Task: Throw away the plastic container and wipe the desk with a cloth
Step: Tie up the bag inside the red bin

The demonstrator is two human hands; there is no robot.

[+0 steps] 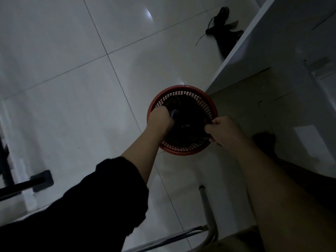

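Note:
A red mesh wastebasket point(181, 151) with a black liner point(189, 113) stands on the tiled floor beside the desk. My left hand point(160, 120) is fisted over the basket's left rim, closed on a dark greyish piece point(173, 113) that looks like the plastic container; the dim light hides its shape. My right hand point(221, 130) pinches the black liner at the right rim. No cloth is in view.
The white desk side panel point(236, 51) rises at the right, close to the basket. A black bundle with cords point(223, 30) lies on the floor behind. Metal chair legs point(207, 206) are near me, a dark foot point(265, 142) to the right, and a black bar and pad point(41, 179) at the lower left.

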